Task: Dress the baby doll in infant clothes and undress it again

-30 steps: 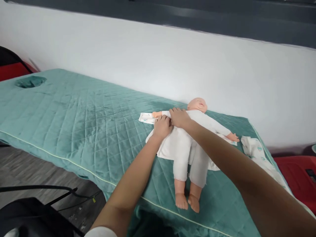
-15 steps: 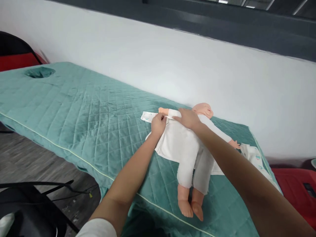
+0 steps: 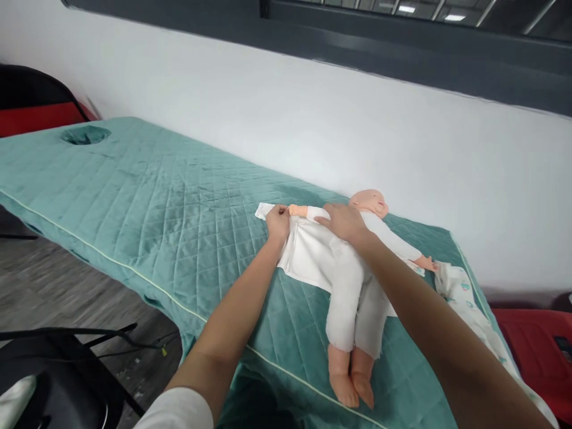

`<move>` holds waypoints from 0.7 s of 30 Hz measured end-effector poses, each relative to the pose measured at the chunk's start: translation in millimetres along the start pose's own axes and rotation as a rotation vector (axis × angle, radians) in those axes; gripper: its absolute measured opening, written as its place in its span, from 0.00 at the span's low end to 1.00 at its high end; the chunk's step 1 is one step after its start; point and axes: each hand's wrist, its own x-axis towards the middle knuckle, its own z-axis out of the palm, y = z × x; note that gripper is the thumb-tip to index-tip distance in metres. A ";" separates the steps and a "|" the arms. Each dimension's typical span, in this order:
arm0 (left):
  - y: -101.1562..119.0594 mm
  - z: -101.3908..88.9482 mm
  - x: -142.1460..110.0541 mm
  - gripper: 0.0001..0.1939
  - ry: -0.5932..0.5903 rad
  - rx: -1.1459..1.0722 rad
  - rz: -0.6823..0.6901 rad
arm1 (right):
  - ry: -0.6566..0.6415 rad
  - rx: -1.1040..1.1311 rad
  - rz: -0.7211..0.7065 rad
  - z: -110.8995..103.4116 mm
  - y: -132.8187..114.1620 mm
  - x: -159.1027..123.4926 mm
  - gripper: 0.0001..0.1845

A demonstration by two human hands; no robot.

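Note:
A baby doll (image 3: 346,280) in white cloth lies on its back on the green quilted bed cover (image 3: 179,202), head toward the wall. Beneath it is spread a white baby garment (image 3: 304,253) with a printed sleeve (image 3: 263,210) sticking out at the left. My left hand (image 3: 277,223) pinches the garment's edge beside the doll's hand (image 3: 298,210) and draws the cloth taut. My right hand (image 3: 344,221) grips the doll around its upper arm and chest, thumb toward the left; its other fingertips are partly hidden.
Printed white cloth (image 3: 465,298) lies along the bed's right edge. A red case-like object (image 3: 534,351) stands beyond that edge. At the left are a face hole (image 3: 86,135) in the bed, a red-and-black chair (image 3: 40,113), and a black chair (image 3: 53,375) with cables below.
My left hand has moved left, away from my right, stretching the garment's edge out from under the doll. My right hand has shifted slightly right on the doll. The camera view has also shifted.

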 end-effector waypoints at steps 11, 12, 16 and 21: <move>14.4 1.6 -25.6 0.06 -0.189 0.357 0.376 | -0.035 -0.104 0.004 15.0 -10.1 4.7 0.25; 16.0 3.4 -28.7 0.07 -0.276 0.413 0.431 | -0.029 -0.105 0.008 16.5 -11.4 6.3 0.25; 19.8 6.4 -34.2 0.11 -0.460 0.532 0.573 | -0.028 -0.091 0.026 17.4 -17.6 12.2 0.23; 20.0 0.4 -31.1 0.15 -0.137 0.626 0.479 | 0.135 0.046 0.019 1.4 -12.7 -5.7 0.21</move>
